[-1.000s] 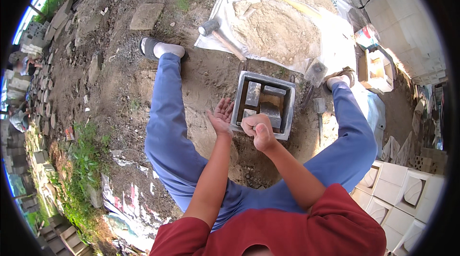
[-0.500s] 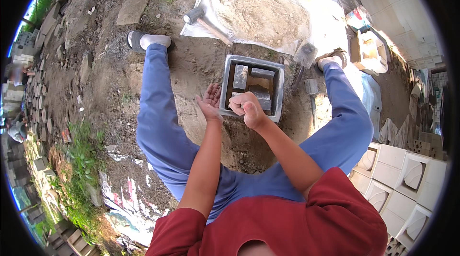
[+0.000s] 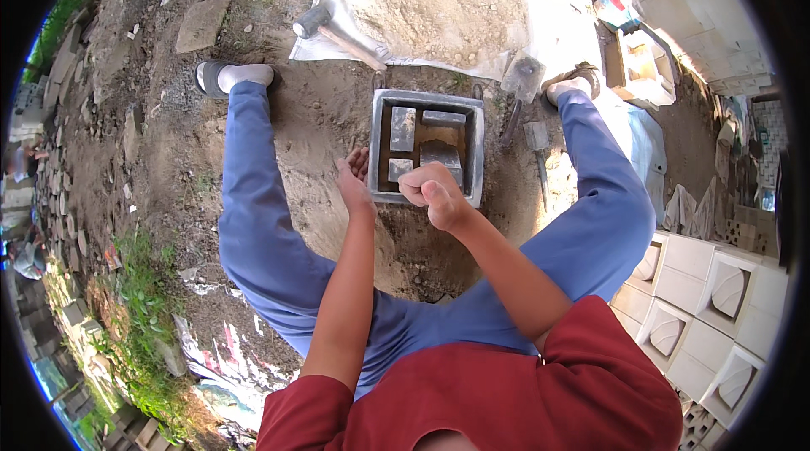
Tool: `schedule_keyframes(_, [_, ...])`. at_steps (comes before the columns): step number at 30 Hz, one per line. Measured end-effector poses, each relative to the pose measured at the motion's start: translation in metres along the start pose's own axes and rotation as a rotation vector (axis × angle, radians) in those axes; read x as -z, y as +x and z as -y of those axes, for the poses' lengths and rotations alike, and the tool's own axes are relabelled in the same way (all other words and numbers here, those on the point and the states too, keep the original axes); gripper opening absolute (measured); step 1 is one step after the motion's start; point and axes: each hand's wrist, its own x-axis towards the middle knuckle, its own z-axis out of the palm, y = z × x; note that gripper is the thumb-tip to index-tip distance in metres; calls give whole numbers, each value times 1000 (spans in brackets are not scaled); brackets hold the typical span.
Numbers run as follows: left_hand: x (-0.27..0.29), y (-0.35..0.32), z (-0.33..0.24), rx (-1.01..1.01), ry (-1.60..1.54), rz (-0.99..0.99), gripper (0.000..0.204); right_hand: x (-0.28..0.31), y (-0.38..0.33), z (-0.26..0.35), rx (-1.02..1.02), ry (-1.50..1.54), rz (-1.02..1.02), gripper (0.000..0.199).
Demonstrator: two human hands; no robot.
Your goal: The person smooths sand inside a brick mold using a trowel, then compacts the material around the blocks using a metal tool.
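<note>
On the dirt between my feet sits a square grey metal mould. Inside it are several raised blocks, among them an upright one at the left and a wider one at the right, with brownish gaps between them. My left hand is beside the mould's near left side, its fingers loosely curled and apart, holding nothing that I can see. Over the mould's near edge is my right hand, closed in a fist; whatever it may hold is hidden.
Beyond the mould, a white sheet carries a heap of pale sand. A mallet lies on its near left edge. Right of the mould are a trowel and a small flat-bladed tool. Pale patterned blocks are stacked at the right.
My left hand has turned from palm up to more on its side. The right stays a fist over the mould's near edge. The whole view has shifted slightly.
</note>
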Motion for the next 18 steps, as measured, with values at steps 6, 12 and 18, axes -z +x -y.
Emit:
schedule_keyframes(6, [-6,-8,-4,-249,464,-42,42,20,-6,12,-39,92,23,76])
schedule_keyframes(12, [-11,-19,-11,-319,709,-97,36,25,-14,25,-65,65,12,82])
schedule_keyframes(18, [-16,-19,-9,-281,750,-107,40,46,-26,14,-62,49,57,76])
